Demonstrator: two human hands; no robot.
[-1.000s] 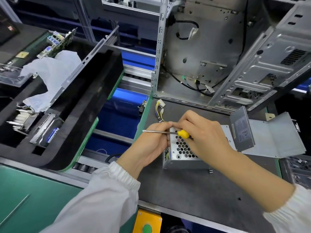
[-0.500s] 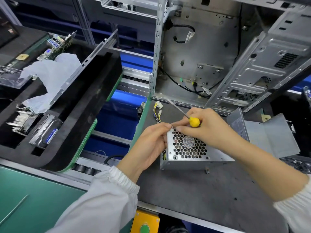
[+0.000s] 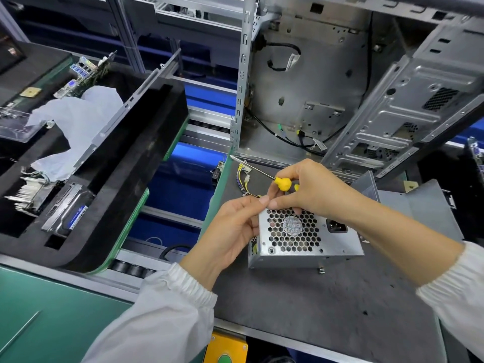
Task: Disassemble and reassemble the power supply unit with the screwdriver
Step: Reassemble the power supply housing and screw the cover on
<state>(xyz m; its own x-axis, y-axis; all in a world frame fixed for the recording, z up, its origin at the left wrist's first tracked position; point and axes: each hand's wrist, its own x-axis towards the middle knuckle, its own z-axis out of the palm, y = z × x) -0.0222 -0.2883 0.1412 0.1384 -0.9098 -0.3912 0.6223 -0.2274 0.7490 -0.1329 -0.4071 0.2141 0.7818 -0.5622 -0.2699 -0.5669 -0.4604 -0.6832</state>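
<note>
Behind the dark desk [image 3: 301, 305] stands an open computer case [image 3: 314, 87]. On the desk lies the power supply unit [image 3: 301, 237], its honeycomb fan grille facing up and toward the person, its long axis running left to right. It looks like a stiff, rather heavy metal box with sharp edges, so it is best held by the side walls. The left hand [image 3: 230, 229] grasps its left end. The right hand [image 3: 311, 189] pinches the yellow screwdriver [image 3: 281, 183], whose shaft points up-left, away from the unit.

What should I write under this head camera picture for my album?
Right hand holds a yellow-handled screwdriver above the power supply unit while the left hand steadies it.
</note>
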